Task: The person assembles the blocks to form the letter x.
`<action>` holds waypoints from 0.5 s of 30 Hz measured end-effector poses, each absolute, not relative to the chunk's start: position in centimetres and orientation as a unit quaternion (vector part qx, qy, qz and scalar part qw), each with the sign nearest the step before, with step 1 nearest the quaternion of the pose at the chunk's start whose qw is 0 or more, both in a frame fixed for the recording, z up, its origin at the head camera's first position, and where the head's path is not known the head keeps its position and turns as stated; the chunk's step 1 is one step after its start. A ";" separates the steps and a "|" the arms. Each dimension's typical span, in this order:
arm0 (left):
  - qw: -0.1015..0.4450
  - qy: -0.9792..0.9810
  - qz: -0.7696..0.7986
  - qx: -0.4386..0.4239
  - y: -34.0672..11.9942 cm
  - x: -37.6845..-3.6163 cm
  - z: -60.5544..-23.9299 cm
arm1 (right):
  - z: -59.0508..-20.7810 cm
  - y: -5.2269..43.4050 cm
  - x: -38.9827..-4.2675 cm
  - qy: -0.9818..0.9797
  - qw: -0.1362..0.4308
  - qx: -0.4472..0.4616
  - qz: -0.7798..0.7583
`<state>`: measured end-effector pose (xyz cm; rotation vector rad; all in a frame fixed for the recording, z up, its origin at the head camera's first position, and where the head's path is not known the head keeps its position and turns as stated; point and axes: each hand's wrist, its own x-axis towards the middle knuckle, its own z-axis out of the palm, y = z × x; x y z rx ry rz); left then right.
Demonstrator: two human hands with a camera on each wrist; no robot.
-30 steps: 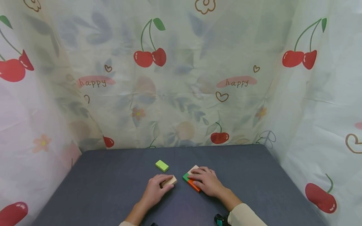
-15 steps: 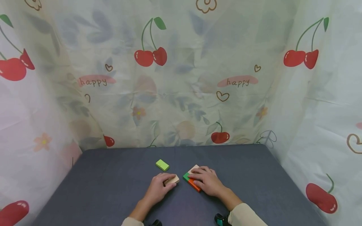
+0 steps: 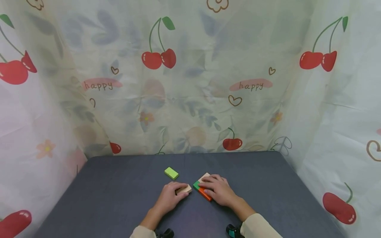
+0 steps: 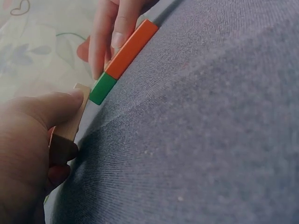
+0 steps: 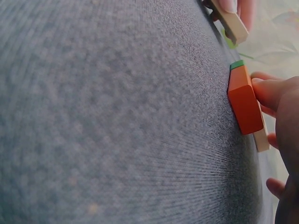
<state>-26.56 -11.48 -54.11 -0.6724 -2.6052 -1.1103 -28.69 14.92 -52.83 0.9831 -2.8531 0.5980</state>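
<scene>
On the dark grey worktop [image 3: 113, 195] the left hand [image 3: 169, 199] lies with its fingers curled round a plain wooden block [image 3: 184, 189], thumb against its near side, so it is grasping that block, which sits just left of the coloured pieces and very near the green end of them. The right hand [image 3: 218, 191] lies over a cluster of blocks: an orange block [image 3: 205, 194] with a green block [image 3: 196, 185] butted end to end against it, and a second pale wooden block [image 3: 204, 177] showing beyond the fingertips; its fingers are laid fairly flat across the top while the thumb bears on the orange piece, so it presses and steadies rather than clenches. A lime-green block [image 3: 171, 173] lies alone farther back, apart from both hands. No box, tray or other container shows in any view; every block lies straight on the cloth-like surface. The left wrist view shows what the head view cannot: the orange and green pieces form one straight line, and the wooden block's corner sits just beside the green end, though whether they touch cannot be told. The right wrist view shows the orange block's thickness and a pale block lying flush behind it under the hand. A cherry-printed curtain [image 3: 190, 82] surrounds the worktop, seen fully only from the head.
</scene>
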 end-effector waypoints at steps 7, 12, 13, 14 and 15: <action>0.095 -0.898 -0.367 -0.224 -11.1 -26.7 -54.0 | -52.9 14.9 -28.7 -0.926 0.036 0.320 0.195; 0.087 -0.901 -0.361 -0.225 -10.9 -27.0 -54.2 | -53.0 14.9 -28.8 -0.926 0.037 0.321 0.197; 0.086 -0.901 -0.361 -0.225 -10.8 -27.0 -54.2 | -53.0 15.0 -28.8 -0.926 0.037 0.321 0.197; 0.085 -0.901 -0.360 -0.226 -10.8 -27.0 -54.2 | -53.0 15.0 -28.8 -0.926 0.037 0.321 0.197; 0.085 -0.902 -0.359 -0.225 -10.7 -27.0 -54.2 | -53.1 15.0 -28.8 -0.926 0.037 0.321 0.196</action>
